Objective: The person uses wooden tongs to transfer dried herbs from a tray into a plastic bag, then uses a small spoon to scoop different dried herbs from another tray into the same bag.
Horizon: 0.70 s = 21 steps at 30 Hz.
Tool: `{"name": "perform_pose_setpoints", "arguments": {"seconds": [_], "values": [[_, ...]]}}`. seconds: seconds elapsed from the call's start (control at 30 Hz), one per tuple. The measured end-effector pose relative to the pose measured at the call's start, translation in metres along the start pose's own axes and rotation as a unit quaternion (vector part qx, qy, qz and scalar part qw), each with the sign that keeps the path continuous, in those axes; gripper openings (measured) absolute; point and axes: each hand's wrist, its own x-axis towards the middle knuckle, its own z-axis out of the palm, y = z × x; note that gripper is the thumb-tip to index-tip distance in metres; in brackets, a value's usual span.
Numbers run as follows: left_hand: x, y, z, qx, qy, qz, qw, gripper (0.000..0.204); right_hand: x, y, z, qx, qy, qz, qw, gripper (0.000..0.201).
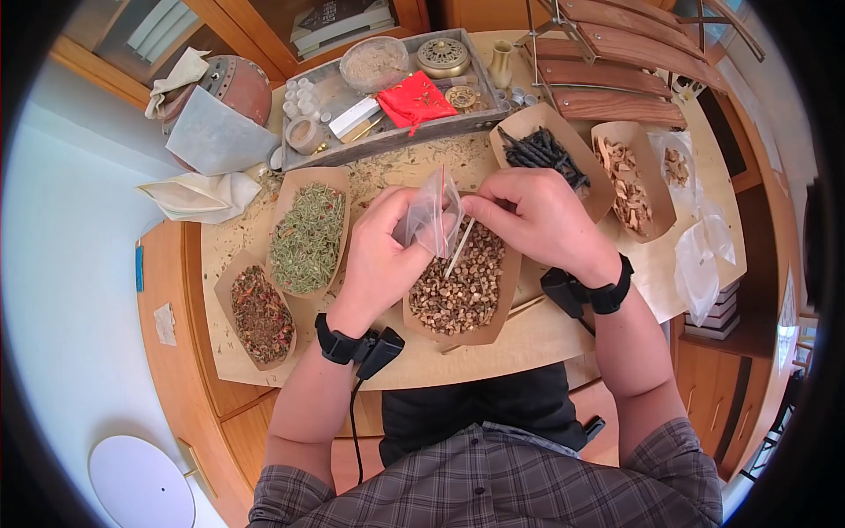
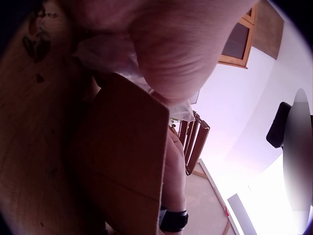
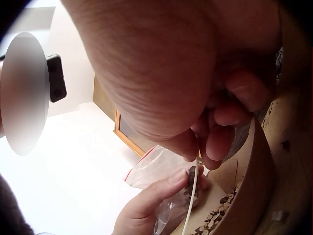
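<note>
In the head view my left hand (image 1: 385, 255) grips a small clear zip bag (image 1: 431, 211) with a red strip along its mouth. A few dark chopped pieces (image 3: 192, 178) show at the bag in the right wrist view, by the left fingertips. My right hand (image 1: 537, 216) is close beside the bag and pinches a thin white stick (image 3: 191, 200) between thumb and fingers. The stick slants down over a brown paper tray (image 1: 493, 333) of chopped brown herb pieces (image 1: 462, 295). Both hands are above that tray. In the left wrist view the tray's wall (image 2: 127, 156) hides much of the work.
Left stand trays of green herb (image 1: 308, 238) and mixed dried petals (image 1: 260, 314). To the right are trays of dark sticks (image 1: 544, 157) and pale slices (image 1: 627, 189). A wooden tray (image 1: 352, 154) of jars and a red pouch (image 1: 418, 103) lies behind.
</note>
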Motion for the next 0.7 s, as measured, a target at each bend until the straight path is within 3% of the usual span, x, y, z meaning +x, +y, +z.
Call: {"name": "perform_pose_setpoints", "arguments": {"seconds": [0.7], "values": [[-0.0006, 0.0011, 0.0009, -0.007, 0.003, -0.01, 1.0, 0.03, 0.0, -0.0003, -0.0004, 0.002, 0.001, -0.001, 1.0, 0.031]]}}
